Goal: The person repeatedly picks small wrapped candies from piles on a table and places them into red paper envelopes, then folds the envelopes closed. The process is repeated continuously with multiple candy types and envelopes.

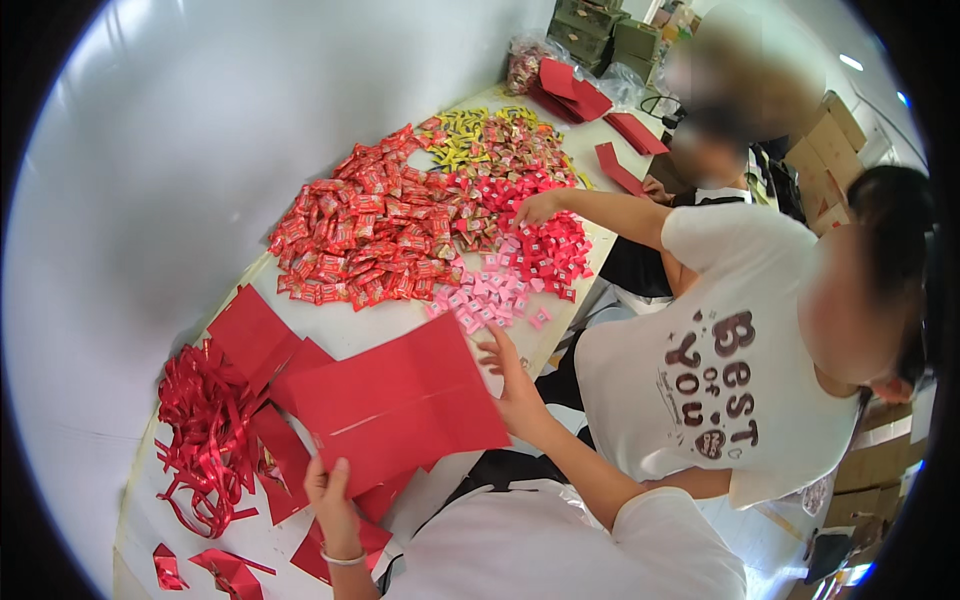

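Observation:
My left hand [333,500] grips the lower-left corner of a flat red paper piece [400,395], thumb on its face. My right hand [510,372] is at its upper-right edge, fingers curved and apart, with the thumb largely hidden. Beneath and left of the held piece lie more red paper pieces [250,335] and a tangled heap of shiny red ribbon [197,430]. Beyond it are piles of red wrapped packets [350,230], pink pieces [485,295], darker red pieces [555,245] and yellow packets [460,140].
At my right a co-worker in a printed white T-shirt [640,365] reaches a hand [540,207] over the piles; another person [715,185] is farther along the table [350,335]. A white wall [190,160] borders the left. Green bins [590,35] and cardboard boxes [820,160] stand farther back.

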Motion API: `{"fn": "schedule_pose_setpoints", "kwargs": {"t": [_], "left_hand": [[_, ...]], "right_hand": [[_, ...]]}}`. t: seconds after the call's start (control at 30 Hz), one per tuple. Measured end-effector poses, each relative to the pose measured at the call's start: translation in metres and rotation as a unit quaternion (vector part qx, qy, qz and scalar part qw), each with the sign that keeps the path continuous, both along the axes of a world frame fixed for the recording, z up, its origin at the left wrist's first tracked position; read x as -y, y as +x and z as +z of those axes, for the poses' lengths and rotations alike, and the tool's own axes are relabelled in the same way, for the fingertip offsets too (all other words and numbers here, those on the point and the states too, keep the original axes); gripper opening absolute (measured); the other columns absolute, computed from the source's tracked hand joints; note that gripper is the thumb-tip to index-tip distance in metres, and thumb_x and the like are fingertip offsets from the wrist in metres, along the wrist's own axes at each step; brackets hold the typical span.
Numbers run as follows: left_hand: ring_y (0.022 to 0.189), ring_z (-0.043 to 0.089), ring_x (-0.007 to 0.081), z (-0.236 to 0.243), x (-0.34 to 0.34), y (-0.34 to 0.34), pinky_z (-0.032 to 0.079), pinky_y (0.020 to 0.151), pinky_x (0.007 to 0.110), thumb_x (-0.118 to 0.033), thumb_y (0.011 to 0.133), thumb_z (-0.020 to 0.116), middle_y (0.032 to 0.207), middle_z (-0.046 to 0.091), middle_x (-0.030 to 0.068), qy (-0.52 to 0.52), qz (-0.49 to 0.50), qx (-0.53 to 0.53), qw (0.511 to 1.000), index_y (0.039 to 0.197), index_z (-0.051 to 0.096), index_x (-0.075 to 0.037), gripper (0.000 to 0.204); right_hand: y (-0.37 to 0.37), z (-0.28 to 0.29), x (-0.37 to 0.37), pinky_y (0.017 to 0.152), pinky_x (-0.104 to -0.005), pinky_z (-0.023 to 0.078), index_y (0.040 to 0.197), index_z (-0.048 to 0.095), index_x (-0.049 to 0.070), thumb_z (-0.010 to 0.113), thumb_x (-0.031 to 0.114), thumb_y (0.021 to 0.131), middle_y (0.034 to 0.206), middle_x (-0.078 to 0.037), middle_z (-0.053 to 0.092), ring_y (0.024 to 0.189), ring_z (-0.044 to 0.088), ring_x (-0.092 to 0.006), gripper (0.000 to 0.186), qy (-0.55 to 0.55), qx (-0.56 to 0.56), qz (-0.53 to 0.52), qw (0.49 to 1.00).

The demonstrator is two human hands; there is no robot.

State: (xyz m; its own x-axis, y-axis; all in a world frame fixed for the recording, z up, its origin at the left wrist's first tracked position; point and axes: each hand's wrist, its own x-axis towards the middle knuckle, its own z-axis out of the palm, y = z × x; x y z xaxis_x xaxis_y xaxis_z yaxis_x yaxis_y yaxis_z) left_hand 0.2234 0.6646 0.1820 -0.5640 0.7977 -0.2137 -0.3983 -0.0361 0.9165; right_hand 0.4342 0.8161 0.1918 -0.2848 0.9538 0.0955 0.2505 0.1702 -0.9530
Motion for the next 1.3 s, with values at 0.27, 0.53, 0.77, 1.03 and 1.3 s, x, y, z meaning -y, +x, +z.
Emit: {"fn": "schedule_pose_setpoints", "kwargs": {"t": [0.27, 0.53, 0.77, 1.03, 1.3], "left_hand": [[0.09, 0.054, 0.0109, -0.017, 0.037, 0.019, 0.042, 0.083, 0.024, -0.005, 0.086, 0.054, 0.102, 0.059, 0.0055, -0.012, -0.004, -0.008, 1.0, 0.109, 0.054, 0.004, 0.025], [0.101, 0.048, 0.0129, -0.013, 0.029, 0.031, 0.041, 0.082, 0.025, -0.006, 0.085, 0.055, 0.117, 0.049, 0.0094, -0.01, -0.03, -0.107, 0.994, 0.125, 0.041, 0.0, 0.043], [0.125, 0.03, 0.0371, 0.03, -0.02, 0.042, 0.029, 0.1, 0.042, -0.014, 0.066, 0.071, 0.139, 0.021, 0.0238, -0.117, -0.063, -0.646, 0.752, 0.138, 0.018, -0.003, 0.091], [0.119, 0.034, 0.0415, 0.017, -0.127, 0.093, 0.033, 0.098, 0.043, -0.015, 0.057, 0.074, 0.136, 0.023, 0.0263, -0.168, -0.35, -0.541, 0.746, 0.14, 0.008, -0.003, 0.106], [0.108, 0.042, 0.0444, -0.037, -0.241, 0.192, 0.042, 0.089, 0.043, -0.012, 0.056, 0.07, 0.129, 0.025, 0.0325, -0.224, -0.395, -0.474, 0.755, 0.141, 0.003, -0.008, 0.108]], "right_hand": [[0.014, -0.023, 0.019, 0.073, -0.0243, 0.043, 0.125, 0.043, 0.004, 0.046, 0.038, 0.092, 0.102, -0.005, 0.058, 0.088, 0.055, -0.0108, 0.048, -0.37, -0.248, 0.166, 0.88], [0.014, 0.007, 0.014, 0.088, -0.0303, 0.041, 0.121, 0.043, -0.004, 0.057, 0.013, 0.083, 0.108, -0.016, 0.058, 0.099, 0.055, -0.0199, 0.044, -0.064, 0.047, 0.149, 0.986], [0.035, 0.054, -0.044, 0.075, -0.0336, 0.045, 0.113, 0.05, -0.002, 0.059, 0.011, 0.08, 0.094, -0.02, 0.061, 0.085, 0.059, -0.027, 0.036, -0.054, 0.195, 0.262, 0.943], [0.064, 0.029, -0.133, 0.078, -0.0305, 0.045, 0.116, 0.049, -0.003, 0.062, 0.012, 0.08, 0.097, -0.012, 0.061, 0.087, 0.057, -0.0187, 0.041, -0.168, 0.104, 0.425, 0.883], [0.146, -0.033, -0.266, 0.087, -0.0283, 0.042, 0.121, 0.047, -0.001, 0.065, 0.015, 0.08, 0.105, -0.006, 0.059, 0.097, 0.052, -0.0121, 0.048, -0.354, 0.071, 0.443, 0.821]]}}
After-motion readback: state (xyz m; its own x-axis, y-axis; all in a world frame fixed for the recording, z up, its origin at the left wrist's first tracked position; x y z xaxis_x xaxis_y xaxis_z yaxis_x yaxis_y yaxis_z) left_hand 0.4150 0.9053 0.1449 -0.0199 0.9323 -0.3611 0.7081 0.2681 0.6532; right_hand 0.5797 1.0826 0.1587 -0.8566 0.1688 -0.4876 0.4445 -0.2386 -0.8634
